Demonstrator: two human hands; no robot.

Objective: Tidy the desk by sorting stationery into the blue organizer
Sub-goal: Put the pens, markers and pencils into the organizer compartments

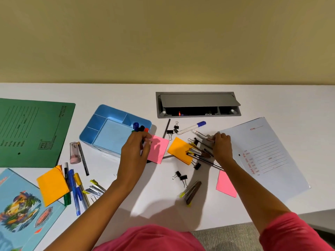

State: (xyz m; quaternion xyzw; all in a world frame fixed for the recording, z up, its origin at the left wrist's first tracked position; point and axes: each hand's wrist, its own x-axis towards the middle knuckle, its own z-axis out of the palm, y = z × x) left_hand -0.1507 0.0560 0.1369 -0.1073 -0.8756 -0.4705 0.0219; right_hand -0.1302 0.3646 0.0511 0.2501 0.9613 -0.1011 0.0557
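The blue organizer stands left of centre on the white desk, with several markers upright in its right corner compartment. My left hand is at that corner, its fingers curled round the markers' lower ends. My right hand pinches the end of a white marker lying beside the white file. A blue-capped white marker, binder clips, dark pens, a pink note pad and an orange note pad lie between my hands.
A green file lies far left and a white file on the right. An open grey cable box is sunk in the desk at the back. Pens, an orange pad, a sharpener and a picture book sit front left.
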